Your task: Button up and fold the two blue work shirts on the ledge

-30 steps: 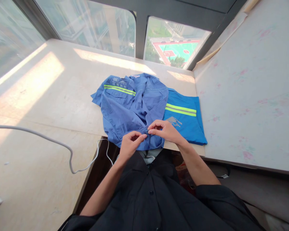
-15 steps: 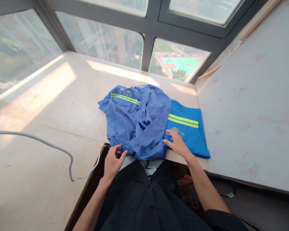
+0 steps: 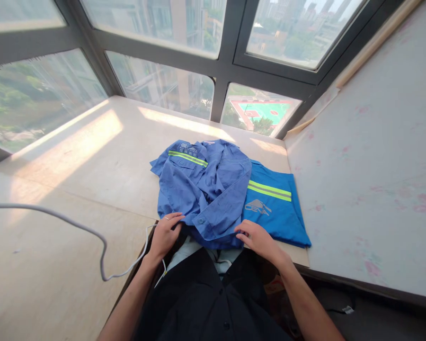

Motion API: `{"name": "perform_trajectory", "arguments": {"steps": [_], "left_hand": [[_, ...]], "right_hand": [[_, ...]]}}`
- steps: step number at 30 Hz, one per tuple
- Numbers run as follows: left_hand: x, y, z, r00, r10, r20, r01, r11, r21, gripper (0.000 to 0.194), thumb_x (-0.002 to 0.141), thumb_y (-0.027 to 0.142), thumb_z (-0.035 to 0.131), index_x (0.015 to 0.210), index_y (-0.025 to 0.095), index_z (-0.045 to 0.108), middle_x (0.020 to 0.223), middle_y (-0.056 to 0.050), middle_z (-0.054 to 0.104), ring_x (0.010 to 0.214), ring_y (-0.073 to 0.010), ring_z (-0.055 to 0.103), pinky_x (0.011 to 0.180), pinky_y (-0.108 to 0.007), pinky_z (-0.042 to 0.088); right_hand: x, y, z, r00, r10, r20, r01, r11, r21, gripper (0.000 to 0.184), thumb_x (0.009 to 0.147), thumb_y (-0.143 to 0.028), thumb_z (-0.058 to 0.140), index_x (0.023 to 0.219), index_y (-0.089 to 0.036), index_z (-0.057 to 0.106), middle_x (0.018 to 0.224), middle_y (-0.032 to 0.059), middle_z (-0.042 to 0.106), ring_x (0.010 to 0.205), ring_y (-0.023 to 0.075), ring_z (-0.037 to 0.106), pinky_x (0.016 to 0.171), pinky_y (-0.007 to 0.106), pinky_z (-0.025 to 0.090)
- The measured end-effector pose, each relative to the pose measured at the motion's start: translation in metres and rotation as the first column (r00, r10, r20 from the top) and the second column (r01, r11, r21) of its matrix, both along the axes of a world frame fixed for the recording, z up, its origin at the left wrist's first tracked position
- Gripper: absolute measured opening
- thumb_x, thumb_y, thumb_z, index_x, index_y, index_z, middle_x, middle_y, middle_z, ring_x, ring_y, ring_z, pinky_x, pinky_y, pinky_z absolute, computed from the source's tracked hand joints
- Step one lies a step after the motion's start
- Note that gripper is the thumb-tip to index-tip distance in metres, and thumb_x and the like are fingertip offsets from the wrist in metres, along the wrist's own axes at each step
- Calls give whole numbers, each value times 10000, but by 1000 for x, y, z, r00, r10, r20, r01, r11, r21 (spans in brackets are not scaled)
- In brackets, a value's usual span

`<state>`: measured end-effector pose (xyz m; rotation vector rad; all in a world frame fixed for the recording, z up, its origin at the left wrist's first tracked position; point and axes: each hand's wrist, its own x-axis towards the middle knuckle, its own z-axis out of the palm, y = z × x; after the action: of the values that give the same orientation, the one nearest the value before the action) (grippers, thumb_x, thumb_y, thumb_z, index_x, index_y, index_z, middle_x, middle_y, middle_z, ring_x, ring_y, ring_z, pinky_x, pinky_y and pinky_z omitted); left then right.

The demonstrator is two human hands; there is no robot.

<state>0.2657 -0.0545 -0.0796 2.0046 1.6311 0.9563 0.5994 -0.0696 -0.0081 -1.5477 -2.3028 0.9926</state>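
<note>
A blue work shirt (image 3: 206,187) with a yellow-green reflective stripe lies crumpled on the pale table (image 3: 92,161), its hem hanging over the near edge. My left hand (image 3: 165,233) grips the shirt's lower left hem, thumb and fingers closed on the cloth. At the lower right corner of the hem, my right hand (image 3: 258,239) pinches the cloth with bent fingers. A brighter blue folded garment (image 3: 275,208) with a reflective stripe and a grey logo lies partly under the shirt to the right.
A white cable (image 3: 74,227) snakes across the left table part to the near edge by my left wrist. A second pale board (image 3: 369,156) with pink marks adjoins on the right. Large windows (image 3: 184,90) close off the far side.
My hands left the button at the shirt's front, spread apart, and now hold the hem at its left and right corners. The camera tilted up, showing more window.
</note>
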Motion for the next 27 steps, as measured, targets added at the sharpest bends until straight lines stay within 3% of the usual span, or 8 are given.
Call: {"name": "perform_trajectory", "arguments": {"steps": [4, 8, 12, 15, 17, 19, 23, 27], "left_hand": [[-32, 19, 26, 860, 412, 302, -449, 891, 63, 237, 851, 306, 579, 975, 165, 724, 957, -56, 732, 903, -187, 679, 857, -323, 534], [-46, 29, 55, 584, 575, 573, -775, 605, 183, 258, 794, 195, 588, 1009, 109, 701, 956, -65, 702, 901, -182, 659, 837, -322, 534], [-46, 8, 66, 657, 571, 493, -753, 530, 390, 303, 778, 101, 513, 1006, 116, 711, 1019, -85, 678, 1009, -209, 626, 961, -386, 496], [-53, -19, 52, 753, 618, 226, -653, 662, 367, 341, 756, 86, 455, 938, 156, 736, 1080, -94, 667, 1082, -234, 602, 1043, -426, 450], [-64, -33, 34, 816, 577, -18, -567, 807, 169, 383, 721, 86, 437, 924, 185, 747, 1127, -97, 658, 1120, -257, 592, 1074, -454, 427], [-76, -41, 16, 883, 434, -181, -454, 886, -92, 417, 675, 96, 447, 939, 198, 754, 1148, -106, 654, 1168, -290, 574, 1082, -488, 422], [-77, -38, 6, 932, 273, -241, -333, 905, -263, 465, 657, 142, 489, 1044, 203, 740, 1249, -121, 627, 1340, -381, 431, 1095, -608, 370], [-38, -14, 37, 961, 237, -143, -250, 965, -75, 455, 749, 198, 513, 1170, 199, 689, 1440, -109, 499, 1432, -349, 322, 1151, -553, 331]], "right_hand": [[-4, 21, 17, 979, -101, -176, 151, 943, 296, 121, 911, -163, 526, 901, -194, 642, 860, 37, 626, 790, 167, 588, 727, 288, 478], [5, 43, 56, 903, -223, -368, 419, 652, 632, 43, 916, -209, 568, 896, -196, 604, 818, 26, 611, 711, 151, 566, 671, 273, 477], [22, 35, 71, 936, -218, -275, 345, 424, 838, 57, 888, -212, 604, 840, -202, 574, 714, 5, 594, 603, 135, 525, 638, 266, 453], [34, 11, 50, 956, -271, -111, 256, 591, 765, 97, 894, -264, 574, 818, -206, 566, 589, -26, 550, 505, 121, 490, 569, 251, 403], [39, -8, 29, 962, -272, 13, 228, 829, 511, 94, 895, -281, 531, 843, -207, 557, 544, -48, 531, 470, 116, 490, 524, 239, 360], [43, -24, 11, 970, -225, 90, 206, 961, 185, 60, 869, -261, 513, 846, -210, 535, 510, -65, 519, 464, 119, 498, 516, 232, 338], [44, -40, 6, 993, -109, 41, 116, 925, -363, 94, 825, -280, 580, 812, -204, 527, 545, -56, 575, 503, 120, 527, 524, 220, 355], [34, -24, 24, 990, -137, -44, 116, 939, -323, 208, 845, -394, 621, 817, -188, 607, 606, -29, 580, 561, 118, 511, 537, 224, 364]]}}
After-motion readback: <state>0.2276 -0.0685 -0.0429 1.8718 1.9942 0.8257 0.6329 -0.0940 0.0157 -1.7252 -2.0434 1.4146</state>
